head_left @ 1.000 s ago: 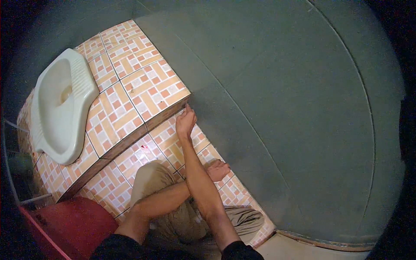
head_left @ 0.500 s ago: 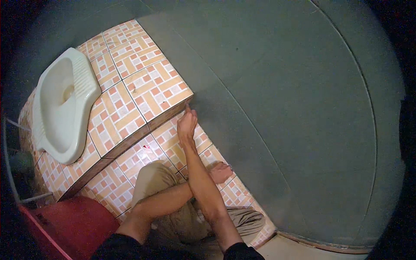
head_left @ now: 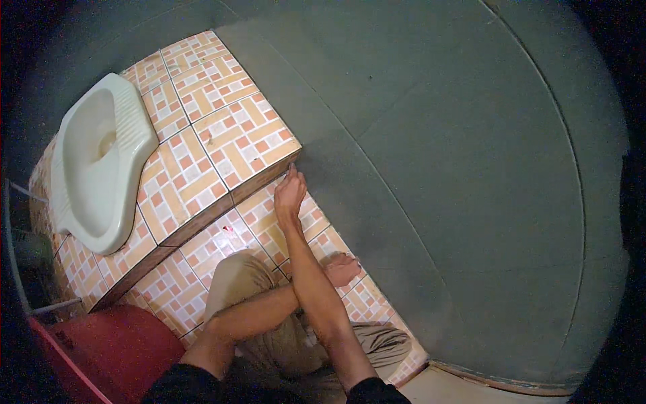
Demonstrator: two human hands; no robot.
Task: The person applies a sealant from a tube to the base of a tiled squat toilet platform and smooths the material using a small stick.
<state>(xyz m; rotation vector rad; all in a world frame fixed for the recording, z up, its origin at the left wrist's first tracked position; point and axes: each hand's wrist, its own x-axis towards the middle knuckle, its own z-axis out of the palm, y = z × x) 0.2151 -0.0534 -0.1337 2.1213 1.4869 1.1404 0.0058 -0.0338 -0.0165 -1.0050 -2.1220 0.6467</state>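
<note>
My arms cross, the right forearm lying over the left. My right hand (head_left: pixel 289 193) reaches forward to the corner where the front face of the tiled step (head_left: pixel 252 124) meets the green wall. Its fingers are closed together, with the fingertips at the base of that face; anything pinched in them is too small to make out. Lower down, my left hand (head_left: pixel 343 268) is curled closed over the patterned floor tiles (head_left: pixel 266 225), close to the wall's lower edge. Whatever it may hold is hidden.
A white squat toilet (head_left: pixel 101 165) is set into the raised step at left. At lower left stands a red plastic container (head_left: pixel 121 343), beside a thin pale pipe (head_left: pixel 13 256). The green wall (head_left: pixel 457 188) fills the right side. A small red scrap (head_left: pixel 227 229) lies on the floor.
My right fingertips have shifted very slightly down from the step's corner. The left hand stays in nearly the same place.
</note>
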